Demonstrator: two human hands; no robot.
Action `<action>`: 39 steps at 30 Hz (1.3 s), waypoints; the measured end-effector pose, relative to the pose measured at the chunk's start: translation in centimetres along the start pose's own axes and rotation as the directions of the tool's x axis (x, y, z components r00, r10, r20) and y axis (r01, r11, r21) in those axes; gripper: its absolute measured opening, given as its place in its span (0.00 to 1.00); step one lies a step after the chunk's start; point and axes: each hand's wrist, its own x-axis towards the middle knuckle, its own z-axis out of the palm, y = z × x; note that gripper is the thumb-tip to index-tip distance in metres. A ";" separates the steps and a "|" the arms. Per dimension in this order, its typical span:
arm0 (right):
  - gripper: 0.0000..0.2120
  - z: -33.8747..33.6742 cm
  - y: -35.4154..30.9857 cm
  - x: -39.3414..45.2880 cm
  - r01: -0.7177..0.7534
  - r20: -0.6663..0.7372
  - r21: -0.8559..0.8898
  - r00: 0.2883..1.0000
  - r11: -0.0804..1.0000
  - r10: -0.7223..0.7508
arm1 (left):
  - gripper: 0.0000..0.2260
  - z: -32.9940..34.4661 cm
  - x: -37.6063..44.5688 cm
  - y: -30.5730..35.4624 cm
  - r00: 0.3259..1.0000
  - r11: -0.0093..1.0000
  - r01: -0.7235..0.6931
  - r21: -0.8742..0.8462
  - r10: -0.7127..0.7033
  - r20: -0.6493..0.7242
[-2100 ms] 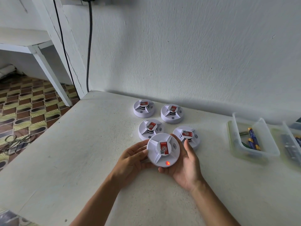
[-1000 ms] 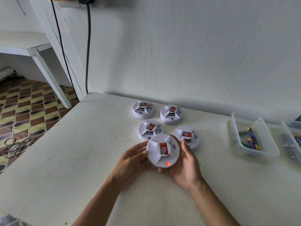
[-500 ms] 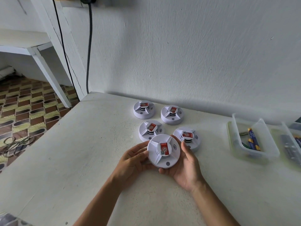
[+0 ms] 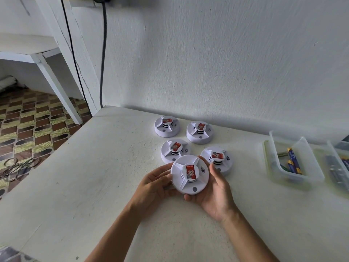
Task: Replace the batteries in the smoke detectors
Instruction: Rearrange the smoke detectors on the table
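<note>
Fingers (image 4: 160, 175) of the left hand (image 4: 153, 188) and right hand (image 4: 215, 193) curl around the held smoke detector (image 4: 189, 173) above the desk (image 4: 94, 176). Its indicator, glowing red a moment ago, is now dark, so it likely needs checking.

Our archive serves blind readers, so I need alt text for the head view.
Two hands, left and right, hold a white smoke detector above a pale table. Four more detectors sit behind it near the wall, and a clear tub holding batteries stands to the right.
</note>
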 end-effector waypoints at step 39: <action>0.45 -2.2 -19.7 8.0 -0.289 -0.182 -0.909 0.923 -0.299 -0.339 | 0.10 12.2 20.8 6.1 0.990 0.784 0.126 0.608 -0.065 -0.123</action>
